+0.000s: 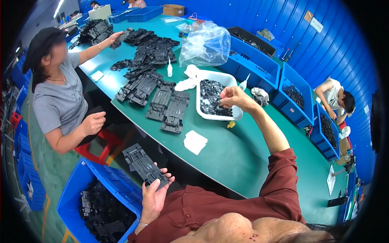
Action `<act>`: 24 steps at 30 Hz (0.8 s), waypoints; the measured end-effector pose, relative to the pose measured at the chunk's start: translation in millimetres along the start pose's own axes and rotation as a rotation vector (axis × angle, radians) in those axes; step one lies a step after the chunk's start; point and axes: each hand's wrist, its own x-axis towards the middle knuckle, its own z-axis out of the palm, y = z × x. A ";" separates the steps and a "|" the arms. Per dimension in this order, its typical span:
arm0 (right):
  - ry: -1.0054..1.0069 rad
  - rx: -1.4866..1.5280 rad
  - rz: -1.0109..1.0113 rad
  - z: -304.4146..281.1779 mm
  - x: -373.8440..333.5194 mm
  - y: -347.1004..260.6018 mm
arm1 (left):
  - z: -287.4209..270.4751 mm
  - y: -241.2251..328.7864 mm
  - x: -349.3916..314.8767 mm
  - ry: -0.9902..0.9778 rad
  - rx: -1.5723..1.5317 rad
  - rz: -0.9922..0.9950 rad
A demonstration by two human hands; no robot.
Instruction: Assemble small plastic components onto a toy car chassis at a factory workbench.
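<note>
My left hand (pixel 156 193) grips a black plastic toy-car chassis (pixel 142 164) by its near end, thumb on top, between the table's edge and a blue bin. Over the white tub (pixel 199 106) of small black parts (pixel 211 94), my right hand (pixel 237 99) is closed, its thumb and fingertips pinched together. Whatever lies between those fingertips, if anything, is too small to make out. Left of the tub, more black chassis (pixel 175 113) lie on the green table in rows and heaps. A piece of white paper (pixel 195 142) rests near the table's edge.
Beside my left arm stands a blue bin (pixel 73 198) full of black parts. A co-worker (pixel 60 93) sits at the left, reaching over the table. Blue crates (pixel 289 101) line the right side. A clear plastic bag (pixel 206 44) and a small white bottle (pixel 169 69) stand beyond.
</note>
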 end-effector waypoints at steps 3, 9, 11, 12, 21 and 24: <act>-0.091 0.147 -0.075 1.1 -6.7 -3.5 | -2.8 -0.8 -0.3 0.014 -0.003 0.000; -0.016 0.133 -0.024 2.8 -15.0 -5.3 | -5.3 -4.2 2.7 0.026 -0.014 -0.009; -0.016 0.134 -0.027 2.6 -14.1 -3.8 | -5.2 -3.7 4.5 0.023 -0.022 -0.014; -0.010 0.121 -0.013 3.3 -15.4 -4.7 | -4.5 -3.8 4.0 0.030 -0.020 -0.012; 0.075 -0.146 -0.098 4.7 -20.0 -7.1 | -6.1 -4.8 2.6 0.063 -0.029 -0.025; 0.065 0.184 -0.079 5.3 -23.3 -2.7 | -10.6 -5.8 0.5 0.061 -0.045 -0.033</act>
